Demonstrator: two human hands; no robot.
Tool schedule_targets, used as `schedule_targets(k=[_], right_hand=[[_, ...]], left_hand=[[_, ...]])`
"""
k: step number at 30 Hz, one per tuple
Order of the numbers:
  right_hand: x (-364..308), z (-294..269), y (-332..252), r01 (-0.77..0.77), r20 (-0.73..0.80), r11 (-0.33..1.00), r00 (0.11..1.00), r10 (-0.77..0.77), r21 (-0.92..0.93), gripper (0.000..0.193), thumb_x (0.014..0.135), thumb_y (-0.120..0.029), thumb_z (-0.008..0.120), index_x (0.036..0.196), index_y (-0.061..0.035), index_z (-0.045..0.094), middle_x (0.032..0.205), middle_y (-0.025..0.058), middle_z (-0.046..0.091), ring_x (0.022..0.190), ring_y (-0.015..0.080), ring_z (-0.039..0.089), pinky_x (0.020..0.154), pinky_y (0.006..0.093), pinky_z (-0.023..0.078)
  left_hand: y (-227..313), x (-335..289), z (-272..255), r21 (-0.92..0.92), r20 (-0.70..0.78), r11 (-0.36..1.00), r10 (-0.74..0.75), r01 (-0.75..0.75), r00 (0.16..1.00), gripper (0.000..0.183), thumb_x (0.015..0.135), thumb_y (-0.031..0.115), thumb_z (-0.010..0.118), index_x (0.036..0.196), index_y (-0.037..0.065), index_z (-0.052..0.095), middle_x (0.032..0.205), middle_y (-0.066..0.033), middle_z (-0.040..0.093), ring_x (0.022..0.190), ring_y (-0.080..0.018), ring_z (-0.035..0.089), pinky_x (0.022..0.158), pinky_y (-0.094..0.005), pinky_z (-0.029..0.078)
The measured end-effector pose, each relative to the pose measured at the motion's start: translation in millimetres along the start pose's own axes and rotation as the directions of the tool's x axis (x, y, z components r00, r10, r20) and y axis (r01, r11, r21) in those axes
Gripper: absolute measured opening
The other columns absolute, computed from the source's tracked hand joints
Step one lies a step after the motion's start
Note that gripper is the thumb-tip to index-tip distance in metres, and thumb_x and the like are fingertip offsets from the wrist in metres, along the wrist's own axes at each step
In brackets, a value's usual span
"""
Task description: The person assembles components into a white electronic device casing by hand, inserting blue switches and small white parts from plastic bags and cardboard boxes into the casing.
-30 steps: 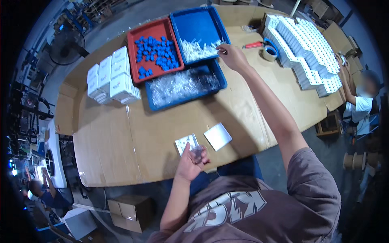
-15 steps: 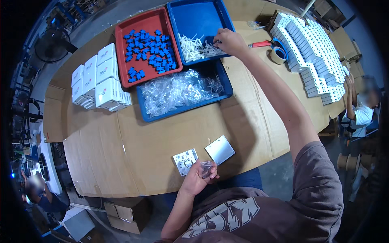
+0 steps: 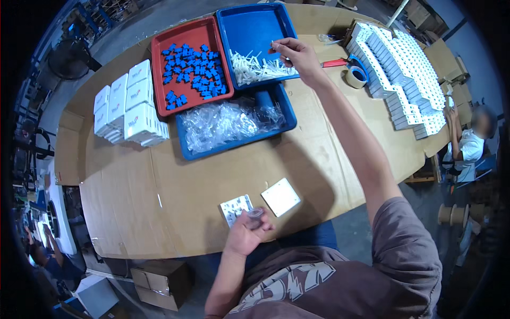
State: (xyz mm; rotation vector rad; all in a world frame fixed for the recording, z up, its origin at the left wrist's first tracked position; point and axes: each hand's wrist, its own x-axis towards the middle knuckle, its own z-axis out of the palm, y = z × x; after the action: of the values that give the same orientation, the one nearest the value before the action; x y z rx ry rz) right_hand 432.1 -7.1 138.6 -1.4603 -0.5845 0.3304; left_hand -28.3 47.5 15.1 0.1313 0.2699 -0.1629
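Note:
Over the near right part of the upper blue tray, my right hand is raised with thumb and fingertips pinched. A small pale tip shows at the fingertips; the rest of it is hidden. Thin white plastic pieces, tube-like, lie in that tray below. My left hand is near the table's front edge, closed on a small clear plastic bag. Behind it lies a white printed card or leaflet, partly covered by the hand. Beside that rests a flat white square box.
A red tray holds blue clips; a lower blue tray holds clear bags. White boxes stand stacked at left, more at right. Tape rolls lie near the right stack. A co-worker is at far right.
My right hand has lifted off the white pieces and moved slightly left, pinching something small. My left hand keeps the clear bag. The view has shifted slightly.

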Motion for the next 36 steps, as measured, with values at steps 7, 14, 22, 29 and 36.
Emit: schedule_targets(k=[7, 14, 22, 29, 36], right_hand=[[-159, 59, -51, -0.064, 0.226, 0.996, 0.971, 0.078, -0.067, 0.024, 0.099, -0.011, 0.071, 0.118, 0.0024, 0.075, 0.086, -0.0018, 0.068, 0.067, 0.0034, 0.049, 0.057, 0.0215, 0.039], [-245, 91, -64, -0.088, 0.365, 0.993, 0.925, 0.109, -0.073, 0.012, 0.094, -0.008, 0.078, 0.101, 0.0005, 0.075, 0.086, -0.0007, 0.069, 0.077, 0.0041, 0.061, 0.065, 0.0211, 0.047], [-259, 99, -111, 0.101, 0.577, 0.934, 0.807, 0.125, -0.343, 0.012, 0.093, -0.012, 0.079, 0.1, -0.0029, 0.076, 0.07, -0.0045, 0.06, 0.063, 0.0013, 0.048, 0.056, 0.0228, 0.037], [-255, 108, -113, 0.335, 0.75, 0.843, 0.651, 0.115, -0.421, 0.009, 0.089, -0.006, 0.077, 0.098, -0.0046, 0.075, 0.095, -0.0013, 0.073, 0.076, 0.0096, 0.057, 0.063, 0.0269, 0.041], [-246, 110, -102, 0.298, 0.893, 0.929, 0.444, 0.067, -0.218, 0.016, 0.097, -0.008, 0.069, 0.106, 0.0025, 0.077, 0.127, 0.0125, 0.069, 0.1, 0.0191, 0.069, 0.087, 0.0325, 0.056]], left_hand=[[30, 6, 63, -0.027, 0.004, 0.998, 0.059, -0.059, 0.998, 0.066, 0.107, 0.059, 0.044, 0.133, 0.001, 0.062, 0.102, -0.0031, 0.066, 0.086, -0.02, 0.059, 0.091, -0.0436, 0.049], [24, -6, 80, 0.141, 0.018, 0.988, 0.053, -0.055, 0.998, 0.065, 0.108, 0.057, 0.044, 0.137, 0.001, 0.058, 0.106, -0.0029, 0.067, 0.091, -0.0191, 0.062, 0.092, -0.0421, 0.051], [6, -27, 85, 0.159, 0.004, 0.981, 0.113, -0.112, 0.994, 0.057, 0.108, 0.053, 0.051, 0.135, 0.004, 0.063, 0.122, -0.0108, 0.073, 0.096, -0.021, 0.069, 0.09, -0.0409, 0.054], [2, -38, 83, 0.25, 0.03, 0.958, 0.14, -0.143, 0.99, 0.056, 0.105, 0.055, 0.054, 0.135, 0.009, 0.062, 0.122, -0.0089, 0.074, 0.1, -0.0229, 0.071, 0.092, -0.0451, 0.055], [1, -43, 78, 0.278, 0.032, 0.945, 0.169, -0.172, 0.985, 0.053, 0.104, 0.055, 0.057, 0.134, 0.011, 0.062, 0.119, -0.0079, 0.074, 0.102, -0.0256, 0.071, 0.093, -0.0458, 0.056]])
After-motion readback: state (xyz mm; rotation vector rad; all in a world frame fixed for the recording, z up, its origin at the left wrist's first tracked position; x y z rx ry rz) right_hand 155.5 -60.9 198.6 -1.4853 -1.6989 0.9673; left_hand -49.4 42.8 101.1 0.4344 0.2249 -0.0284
